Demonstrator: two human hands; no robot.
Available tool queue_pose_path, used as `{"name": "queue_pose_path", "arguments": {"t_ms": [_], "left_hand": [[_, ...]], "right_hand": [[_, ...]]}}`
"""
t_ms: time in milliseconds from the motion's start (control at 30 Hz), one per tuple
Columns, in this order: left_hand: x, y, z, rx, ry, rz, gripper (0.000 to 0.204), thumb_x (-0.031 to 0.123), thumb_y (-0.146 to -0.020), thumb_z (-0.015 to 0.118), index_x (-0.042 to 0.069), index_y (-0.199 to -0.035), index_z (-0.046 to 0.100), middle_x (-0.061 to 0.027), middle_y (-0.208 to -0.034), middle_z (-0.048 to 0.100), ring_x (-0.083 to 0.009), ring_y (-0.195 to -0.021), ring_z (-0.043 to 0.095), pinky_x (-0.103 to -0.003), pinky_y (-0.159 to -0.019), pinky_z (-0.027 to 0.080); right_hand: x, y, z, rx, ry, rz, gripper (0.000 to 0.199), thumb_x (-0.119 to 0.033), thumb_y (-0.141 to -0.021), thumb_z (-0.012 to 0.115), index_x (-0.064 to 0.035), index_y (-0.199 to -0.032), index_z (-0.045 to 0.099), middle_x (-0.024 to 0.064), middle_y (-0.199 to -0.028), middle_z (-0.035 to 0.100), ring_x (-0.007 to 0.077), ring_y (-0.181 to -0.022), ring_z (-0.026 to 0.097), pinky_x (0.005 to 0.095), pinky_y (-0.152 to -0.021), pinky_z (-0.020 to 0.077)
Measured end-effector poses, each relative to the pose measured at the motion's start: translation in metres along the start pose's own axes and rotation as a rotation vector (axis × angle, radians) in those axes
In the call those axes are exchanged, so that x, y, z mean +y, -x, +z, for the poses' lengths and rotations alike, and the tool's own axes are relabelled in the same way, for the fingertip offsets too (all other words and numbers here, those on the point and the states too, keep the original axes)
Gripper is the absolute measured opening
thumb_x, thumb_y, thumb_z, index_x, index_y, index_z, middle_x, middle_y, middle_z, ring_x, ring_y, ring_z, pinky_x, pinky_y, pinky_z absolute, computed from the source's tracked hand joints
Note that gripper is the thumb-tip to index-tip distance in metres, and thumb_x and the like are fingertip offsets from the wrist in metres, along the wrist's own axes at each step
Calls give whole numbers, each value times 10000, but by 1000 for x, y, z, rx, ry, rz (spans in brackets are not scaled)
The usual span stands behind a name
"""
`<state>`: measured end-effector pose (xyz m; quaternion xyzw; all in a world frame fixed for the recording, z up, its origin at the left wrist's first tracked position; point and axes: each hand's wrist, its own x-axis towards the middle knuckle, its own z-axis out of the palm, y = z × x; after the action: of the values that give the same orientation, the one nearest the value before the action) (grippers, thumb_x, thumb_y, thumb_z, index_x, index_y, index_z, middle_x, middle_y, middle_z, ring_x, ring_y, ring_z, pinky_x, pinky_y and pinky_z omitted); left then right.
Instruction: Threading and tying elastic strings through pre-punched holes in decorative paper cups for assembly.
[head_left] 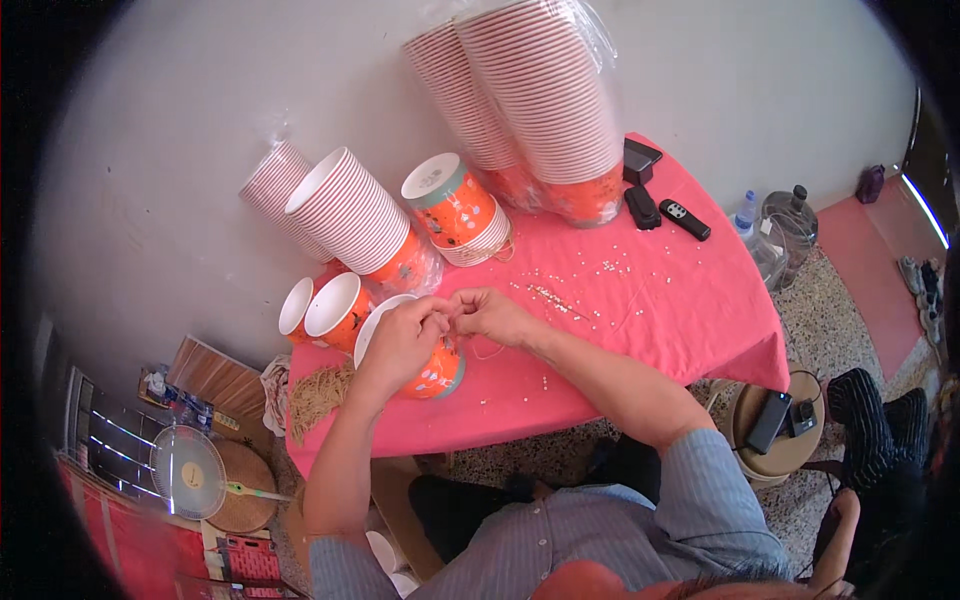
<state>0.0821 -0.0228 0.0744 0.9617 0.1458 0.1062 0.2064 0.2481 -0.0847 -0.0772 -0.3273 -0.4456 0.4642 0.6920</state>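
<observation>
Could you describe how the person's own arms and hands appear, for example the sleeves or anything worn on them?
Both forearms are bare. The grey-blue striped shirt sleeves are rolled or pushed up to about the elbows. The left hand and the right hand wear no gloves. No watch or bracelet shows on either wrist, and the picture is too small to tell whether any ring is worn.

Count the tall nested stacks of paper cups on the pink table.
4. Two wrapped stacks lean against the wall at the back; two more lie tilted at the left. Single cups are not counted; others may be hidden behind.
</observation>
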Motion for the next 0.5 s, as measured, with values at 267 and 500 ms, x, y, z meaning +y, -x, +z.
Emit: {"name": "queue_pose_path", "arguments": {"t_ms": [267, 500], "left_hand": [[5, -7, 6, -6, 46, -29, 261, 46, -1035, 542, -3, -1223, 715, -166, -959, 769, -272, -874, 748, -398, -810, 581], [5, -8, 9, 2, -4, -5, 276, 48, -1008, 553, 9, -1219, 727, -137, -929, 750, -213, -865, 740, -364, -799, 574]], "right_hand": [[4, -2, 1, 37, -33, -6, 127, -41, -981, 705, -85, -1099, 724, -12, -993, 758, 64, -870, 684, 252, -769, 549], [3, -3, -1, 50, -49, 31, 159, -24, -947, 708, -57, -1103, 713, 31, -990, 770, 106, -878, 716, 268, -752, 564]]}}
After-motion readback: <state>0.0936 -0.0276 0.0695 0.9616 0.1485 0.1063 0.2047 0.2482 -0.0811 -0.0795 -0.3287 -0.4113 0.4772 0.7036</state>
